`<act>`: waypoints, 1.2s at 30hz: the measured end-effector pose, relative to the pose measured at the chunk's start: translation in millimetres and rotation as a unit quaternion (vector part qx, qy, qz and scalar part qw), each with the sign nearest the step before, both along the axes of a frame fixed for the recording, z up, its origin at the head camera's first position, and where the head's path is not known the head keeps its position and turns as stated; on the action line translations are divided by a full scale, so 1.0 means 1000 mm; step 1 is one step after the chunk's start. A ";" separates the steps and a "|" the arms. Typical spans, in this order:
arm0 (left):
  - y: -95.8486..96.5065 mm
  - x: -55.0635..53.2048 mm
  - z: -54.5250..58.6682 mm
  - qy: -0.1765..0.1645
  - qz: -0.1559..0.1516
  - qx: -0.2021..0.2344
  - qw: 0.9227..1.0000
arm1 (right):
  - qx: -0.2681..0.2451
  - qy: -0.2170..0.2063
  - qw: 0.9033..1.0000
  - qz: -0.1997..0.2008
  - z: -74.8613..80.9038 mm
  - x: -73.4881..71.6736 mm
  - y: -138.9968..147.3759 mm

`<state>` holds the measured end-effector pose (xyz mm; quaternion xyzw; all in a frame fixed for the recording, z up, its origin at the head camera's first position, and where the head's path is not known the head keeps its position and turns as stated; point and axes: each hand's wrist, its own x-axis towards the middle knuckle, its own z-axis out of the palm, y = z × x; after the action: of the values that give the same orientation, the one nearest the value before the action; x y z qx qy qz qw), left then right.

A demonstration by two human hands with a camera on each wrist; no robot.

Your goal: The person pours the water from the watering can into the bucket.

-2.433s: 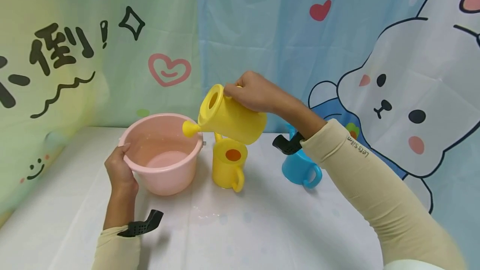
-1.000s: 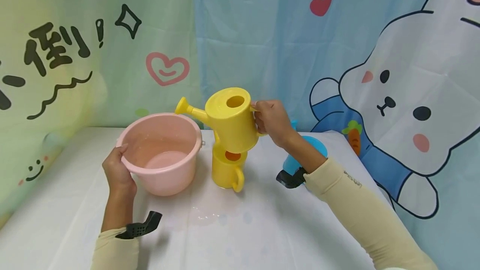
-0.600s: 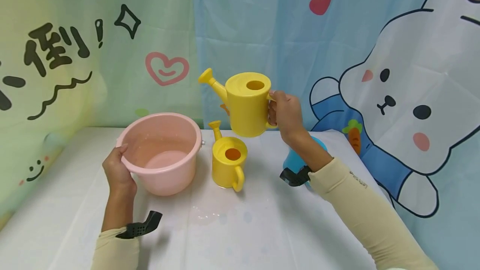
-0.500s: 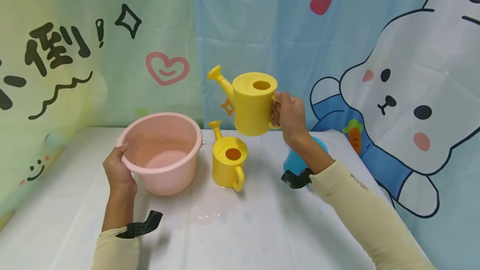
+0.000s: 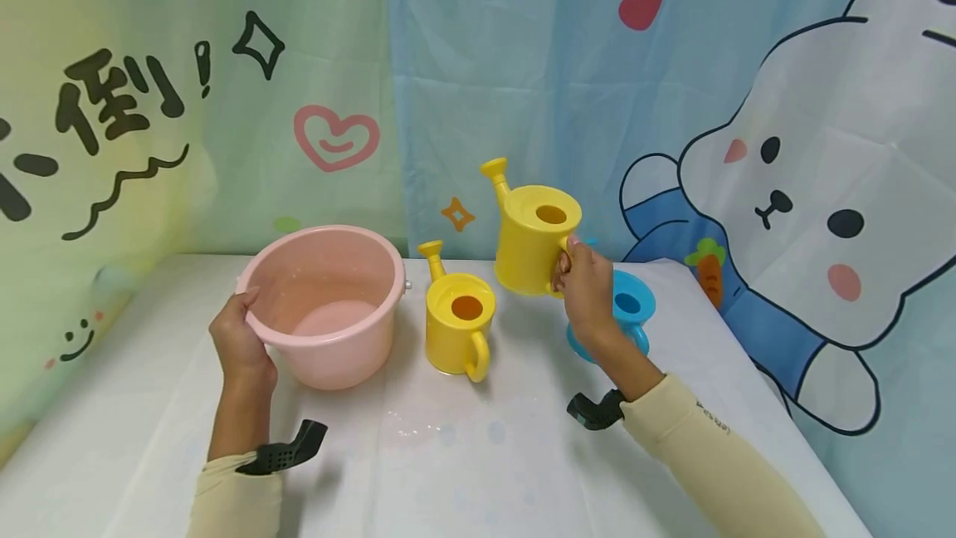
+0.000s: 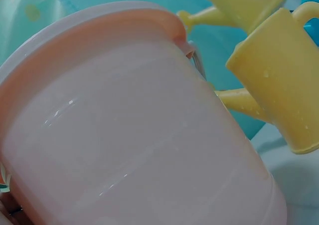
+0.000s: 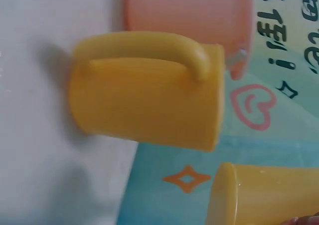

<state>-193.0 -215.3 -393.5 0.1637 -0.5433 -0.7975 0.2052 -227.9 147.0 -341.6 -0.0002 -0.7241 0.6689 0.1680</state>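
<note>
My left hand [image 5: 243, 344] grips the near left rim of a pink bucket [image 5: 336, 362], thumb over the edge. My right hand [image 5: 588, 293] holds a yellow watering can [image 5: 525, 251] by its handle. That can is upright, its spout pointing up and away, and hangs above the table right of a second yellow watering can [image 5: 446, 337]. The second can stands beside the bucket, handle toward me. Partly behind my right hand is a blue watering can [image 5: 636, 285]. In the left wrist view the bucket wall [image 6: 124, 120] fills most of the frame.
A white cloth covers the table [image 5: 418, 480]. Water drops [image 5: 411, 430] lie on it in front of the standing yellow can. A printed backdrop [image 5: 508, 90] hangs right behind the table's far edge.
My right hand has turned the yellow watering can from tilted over toward the bucket to upright, carried it right, and lowered it somewhat. My left hand still grips the bucket rim.
</note>
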 end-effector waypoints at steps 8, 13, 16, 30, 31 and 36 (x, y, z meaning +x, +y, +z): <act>0.000 0.001 -0.002 0.008 0.004 -0.003 1.000 | 0.018 -0.059 0.998 -0.022 -0.030 0.006 0.008; 0.000 0.001 -0.003 0.017 0.007 -0.001 1.000 | 0.018 -0.115 0.993 -0.029 -0.049 0.007 0.013; 0.001 0.001 -0.003 0.021 0.007 0.000 1.000 | 0.012 -0.125 0.991 -0.035 -0.058 0.009 0.015; 0.002 0.001 -0.001 0.006 0.009 0.001 1.000 | 0.038 -0.138 0.988 -0.053 -0.090 0.014 0.025; 0.002 0.001 -0.002 0.005 0.010 0.000 1.000 | 0.041 -0.138 0.988 -0.053 -0.091 0.015 0.026; 0.001 0.000 -0.002 0.012 0.009 0.002 1.000 | 0.043 -0.132 0.989 -0.052 -0.094 0.017 0.027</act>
<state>-192.6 -213.8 -395.8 0.1592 -0.5381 -0.7984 0.2181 -211.1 173.9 -435.7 -0.1192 -0.7671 0.6215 0.1056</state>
